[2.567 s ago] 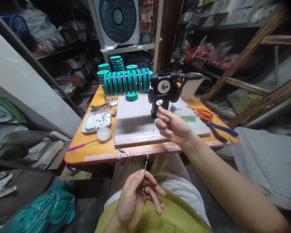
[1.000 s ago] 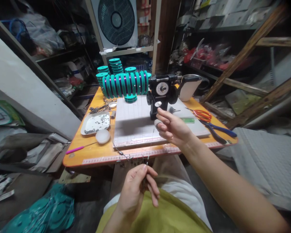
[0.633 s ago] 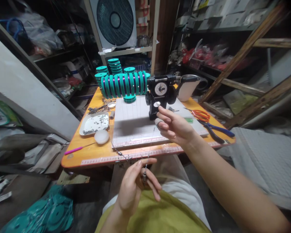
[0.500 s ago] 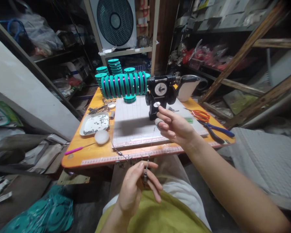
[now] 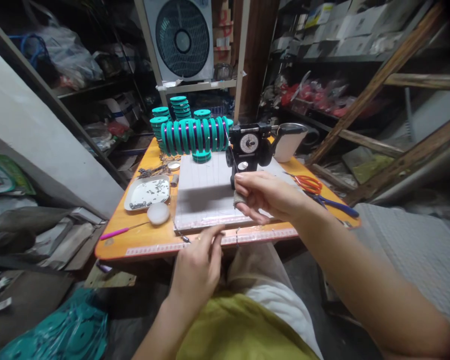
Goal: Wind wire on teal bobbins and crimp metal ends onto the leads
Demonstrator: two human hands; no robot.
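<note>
A row of teal foam spools (image 5: 195,135) sits on the shaft of a black winding device with a round dial (image 5: 248,143). From the spools' right end a thin line (image 5: 230,150) runs down to the fingertips of my right hand (image 5: 266,195). That hand is closed in a pinch over the white board, and one finger wears a grey wrap (image 5: 240,199). My left hand (image 5: 198,260) is at the table's front edge, palm down, its fingers bent and close together; what they hold is hidden. Beside it lies a small dark sinker (image 5: 186,239) on a line.
On the orange table (image 5: 116,240) are a white tray of small metal parts (image 5: 150,187), a white round dish (image 5: 158,213), a pink-handled hook tool (image 5: 114,233), orange-handled scissors (image 5: 309,184) and blue-handled pliers (image 5: 339,206). More teal spools (image 5: 180,105) stand behind; a box fan (image 5: 182,40) is beyond.
My right hand has come down and its fingers have closed together. My left hand has moved left and up to the table edge, turning palm down. The small metal piece it held is out of sight.
</note>
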